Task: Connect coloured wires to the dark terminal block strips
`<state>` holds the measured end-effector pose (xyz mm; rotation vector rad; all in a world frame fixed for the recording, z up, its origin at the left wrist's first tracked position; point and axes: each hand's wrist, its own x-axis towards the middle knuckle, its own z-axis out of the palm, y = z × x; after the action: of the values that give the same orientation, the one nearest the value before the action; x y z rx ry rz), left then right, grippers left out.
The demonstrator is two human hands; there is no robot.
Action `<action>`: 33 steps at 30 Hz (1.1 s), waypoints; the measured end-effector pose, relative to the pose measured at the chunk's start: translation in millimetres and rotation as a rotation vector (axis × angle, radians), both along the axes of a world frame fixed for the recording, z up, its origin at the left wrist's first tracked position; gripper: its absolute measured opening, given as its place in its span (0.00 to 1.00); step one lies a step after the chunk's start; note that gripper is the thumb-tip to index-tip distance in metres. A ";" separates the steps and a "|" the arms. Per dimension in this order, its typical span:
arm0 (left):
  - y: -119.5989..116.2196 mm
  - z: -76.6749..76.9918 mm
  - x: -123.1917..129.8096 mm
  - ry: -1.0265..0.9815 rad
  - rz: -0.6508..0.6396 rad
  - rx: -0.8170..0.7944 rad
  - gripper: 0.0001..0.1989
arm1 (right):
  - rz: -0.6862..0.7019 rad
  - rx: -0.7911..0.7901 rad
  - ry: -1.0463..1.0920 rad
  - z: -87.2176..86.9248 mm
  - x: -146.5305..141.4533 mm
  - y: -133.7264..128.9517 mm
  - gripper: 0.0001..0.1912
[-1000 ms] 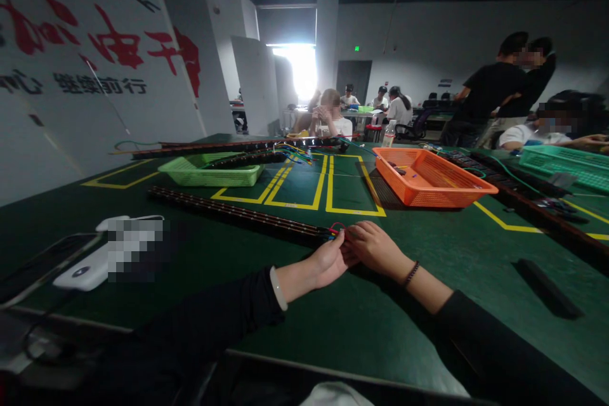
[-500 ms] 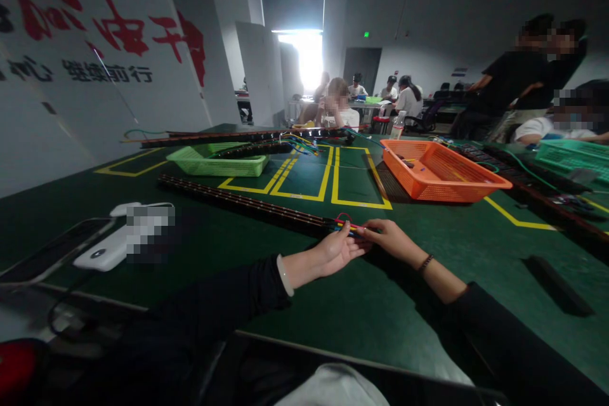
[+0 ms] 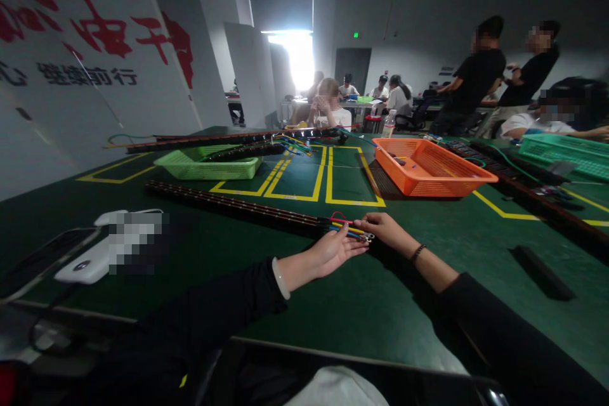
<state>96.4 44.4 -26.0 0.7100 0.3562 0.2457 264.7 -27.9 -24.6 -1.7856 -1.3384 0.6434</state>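
Note:
A long dark wiring harness [image 3: 238, 203] lies slantwise on the green table, with pale bands along its length. From its near right end come coloured wires [image 3: 351, 226], red, yellow and blue, with metal ring-like ends. My left hand [image 3: 330, 250], palm up, supports these wires from below, its thumb pressed on them and its fingers stretched out under the ends. My right hand [image 3: 383, 229] pinches the red wire just to the right, knuckles up. A thin red loop stands above the harness end. The right fingertips are partly hidden.
Behind the harness are a green basket [image 3: 209, 165] with dark harness pieces and an orange basket [image 3: 428, 171] with small parts. A white device [image 3: 90, 260] lies at left, a dark bar [image 3: 541, 273] at right. More harnesses and a teal basket [image 3: 561, 155] are farther right; people sit and stand beyond.
My right hand has drawn slightly up and away from the left fingers, so the wires' metal ends now show. The whole view has shifted a little, with things sitting farther left.

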 end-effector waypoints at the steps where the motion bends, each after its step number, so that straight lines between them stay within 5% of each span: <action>1: 0.0 -0.6 0.5 -0.005 -0.003 0.005 0.16 | -0.018 0.021 -0.005 -0.8 1.5 2.1 0.26; 8: 1.3 -1.9 4.0 -0.014 0.032 0.030 0.13 | -0.084 0.123 -0.079 -6.3 5.3 16.1 0.26; 15: 3.2 -2.9 2.9 -0.016 0.023 0.016 0.13 | -0.053 0.059 -0.247 6.7 -2.5 -5.1 0.26; 24: 1.6 2.8 -0.2 -0.008 0.001 0.007 0.16 | 0.174 -0.120 -0.248 20.1 -2.8 -18.3 0.27; 33: 1.0 1.3 1.3 0.009 0.023 0.007 0.20 | -0.033 0.044 -0.505 14.8 -3.8 -12.6 0.23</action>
<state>97.6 45.4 -24.8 0.7148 0.3729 0.2656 260.9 -40.5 -9.8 -2.0076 -1.6284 0.1402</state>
